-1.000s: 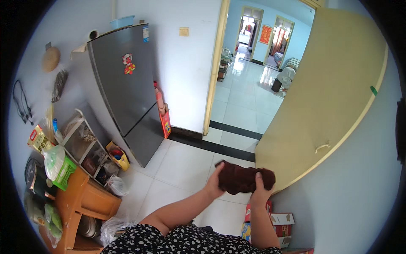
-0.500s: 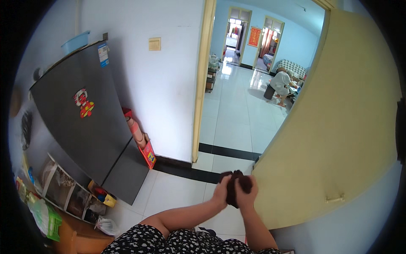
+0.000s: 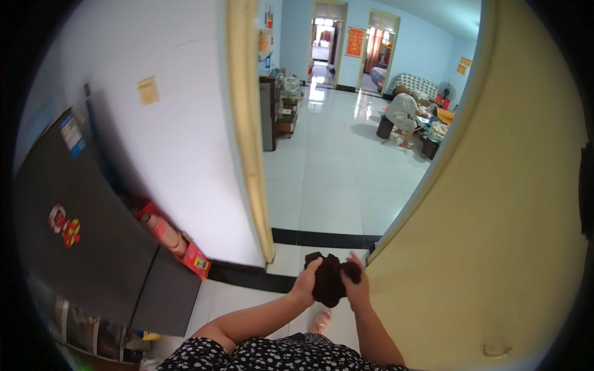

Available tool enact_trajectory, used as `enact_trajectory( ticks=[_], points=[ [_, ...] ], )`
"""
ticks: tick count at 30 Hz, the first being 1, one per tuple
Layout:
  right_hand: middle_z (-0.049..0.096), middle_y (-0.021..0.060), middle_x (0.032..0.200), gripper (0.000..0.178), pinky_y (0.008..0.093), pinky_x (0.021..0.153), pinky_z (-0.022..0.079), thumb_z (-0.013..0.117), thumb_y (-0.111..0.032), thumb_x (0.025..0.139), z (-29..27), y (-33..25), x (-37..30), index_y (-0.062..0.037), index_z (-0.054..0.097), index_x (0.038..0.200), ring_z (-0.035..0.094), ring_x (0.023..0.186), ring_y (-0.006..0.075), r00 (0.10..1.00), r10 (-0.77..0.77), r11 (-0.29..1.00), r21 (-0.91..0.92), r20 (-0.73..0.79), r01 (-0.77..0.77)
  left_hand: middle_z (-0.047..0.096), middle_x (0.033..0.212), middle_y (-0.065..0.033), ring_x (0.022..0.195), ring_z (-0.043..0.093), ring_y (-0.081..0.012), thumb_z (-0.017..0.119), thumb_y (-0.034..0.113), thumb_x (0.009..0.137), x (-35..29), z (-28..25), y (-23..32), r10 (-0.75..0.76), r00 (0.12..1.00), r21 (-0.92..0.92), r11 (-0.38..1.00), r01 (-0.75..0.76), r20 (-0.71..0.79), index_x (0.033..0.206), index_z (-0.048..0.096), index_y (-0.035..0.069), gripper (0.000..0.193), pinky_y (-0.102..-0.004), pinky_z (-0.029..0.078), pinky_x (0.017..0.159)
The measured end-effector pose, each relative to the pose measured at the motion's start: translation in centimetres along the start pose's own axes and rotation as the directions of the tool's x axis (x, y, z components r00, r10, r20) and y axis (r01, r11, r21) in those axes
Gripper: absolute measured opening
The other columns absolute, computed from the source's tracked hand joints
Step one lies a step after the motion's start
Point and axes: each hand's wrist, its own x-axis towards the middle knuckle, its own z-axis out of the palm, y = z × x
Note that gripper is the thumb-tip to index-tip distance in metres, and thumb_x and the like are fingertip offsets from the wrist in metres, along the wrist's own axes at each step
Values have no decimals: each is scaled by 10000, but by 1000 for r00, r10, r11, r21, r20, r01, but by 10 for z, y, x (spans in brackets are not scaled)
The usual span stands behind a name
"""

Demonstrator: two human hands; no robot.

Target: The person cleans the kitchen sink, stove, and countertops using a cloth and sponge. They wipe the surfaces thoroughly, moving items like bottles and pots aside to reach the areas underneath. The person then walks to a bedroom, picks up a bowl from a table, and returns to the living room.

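A crumpled dark brown cloth [image 3: 328,281] is bunched up between my two hands, in front of my body and above the floor. My left hand [image 3: 302,287] grips its left side, with the thumb on top. At the other side, my right hand [image 3: 357,290] holds a small bunched part of it between thumb and palm, some fingertips showing beyond. Folds hide most of the other fingers.
An open doorway with a cream frame [image 3: 247,142] lies ahead. Its cream door [image 3: 476,235] stands open on my right. A dark grey fridge [image 3: 93,229] is on the left, with a pink roll [image 3: 164,235] beside it. Far off, a person [image 3: 402,111] sits by a low table.
I have come closer to the doorway, and the fridge has slid left and down in view. The cloth looks more spread between my hands, which have moved slightly apart.
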Motion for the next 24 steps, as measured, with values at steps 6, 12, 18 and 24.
enact_trajectory(
  ticks=[6, 12, 18, 24],
  points=[
    [601, 91, 1175, 495, 305, 972, 426, 734, -158, 837, -19, 2, 132, -39, 531, 1272, 558, 1098, 180, 986, 124, 971, 192, 109, -143, 636, 1132, -102, 1036, 611, -266, 477, 414, 963, 140, 47, 34, 78, 991, 66, 995, -70, -111, 1181, 578, 100, 395, -421, 495, 924],
    [649, 63, 1005, 266, 299, 863, 481, 708, -77, 834, -90, 46, 272, -14, 617, 1077, 607, 929, 164, 942, 223, 938, 318, -251, -137, 623, 1194, -85, 1102, 596, -238, 528, 396, 956, 241, 84, 52, 77, 993, 142, 988, -64, -86, 1208, 569, 84, 404, -395, 472, 981],
    [624, 72, 924, 266, 314, 779, 489, 778, -143, 771, -20, 24, 353, -56, 624, 969, 616, 856, 220, 961, -277, 953, -130, -1, 274, 647, 1044, -72, 991, 612, -219, 480, 493, 961, 363, 93, 127, 106, 994, 51, 993, -107, 38, 1084, 605, 108, 424, -398, 496, 895],
    [637, 146, 766, 252, 364, 675, 498, 692, -251, 867, 0, 51, 511, -17, 602, 894, 629, 732, 256, 937, -164, 927, -372, -309, 39, 651, 1090, -42, 1005, 609, -219, 510, 392, 948, 467, 123, 178, -48, 998, 30, 998, 49, -35, 1119, 609, 122, 334, -370, 489, 895]
  ],
)
